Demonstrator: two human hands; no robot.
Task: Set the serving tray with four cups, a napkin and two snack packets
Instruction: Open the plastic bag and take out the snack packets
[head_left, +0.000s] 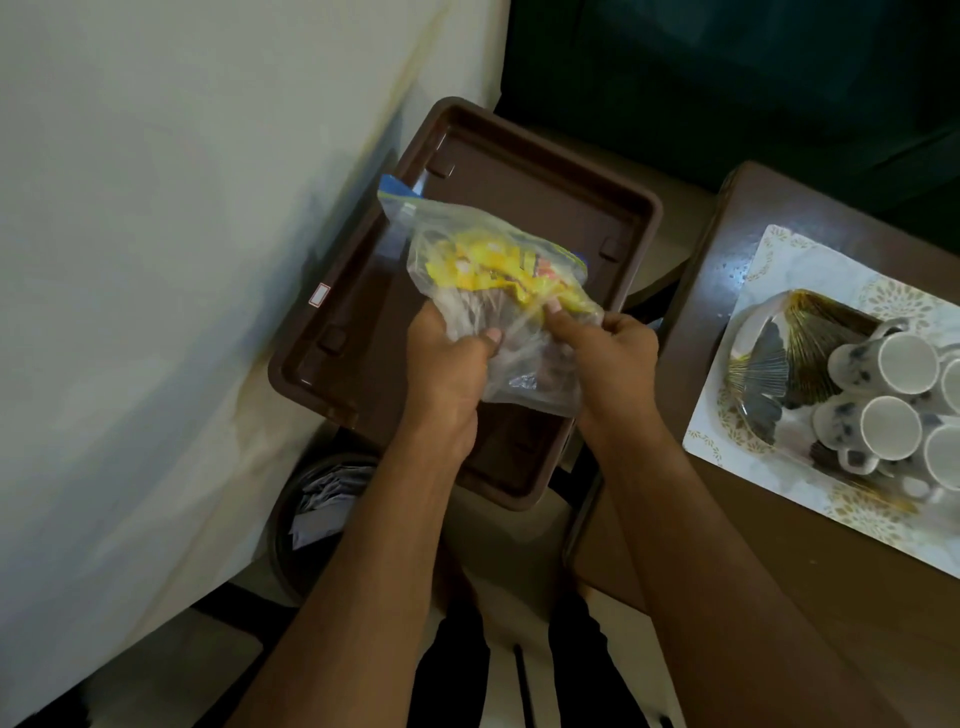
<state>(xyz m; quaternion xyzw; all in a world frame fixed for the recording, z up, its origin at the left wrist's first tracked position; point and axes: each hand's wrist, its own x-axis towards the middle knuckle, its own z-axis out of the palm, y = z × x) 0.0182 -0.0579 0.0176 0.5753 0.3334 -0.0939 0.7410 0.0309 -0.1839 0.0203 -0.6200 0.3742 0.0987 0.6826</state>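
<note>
Both my hands hold a clear plastic zip bag (498, 291) with yellow snack packets (498, 265) inside it, above a brown rectangular bin (639, 218). My left hand (449, 364) grips the bag's lower left part. My right hand (605, 358) pinches its lower right side. On the wooden table at the right, a serving tray (763, 358) with a gold leaf pattern carries several white cups (891, 428) with dark spots. The tray stands on a white patterned placemat (779, 249). I see no napkin.
A white wall (156, 260) fills the left. Below the bin, a round dark wastebasket (291, 545) holds crumpled paper. The brown table (727, 545) runs along the right. Dark furniture (753, 78) stands at the back. My legs are at the bottom.
</note>
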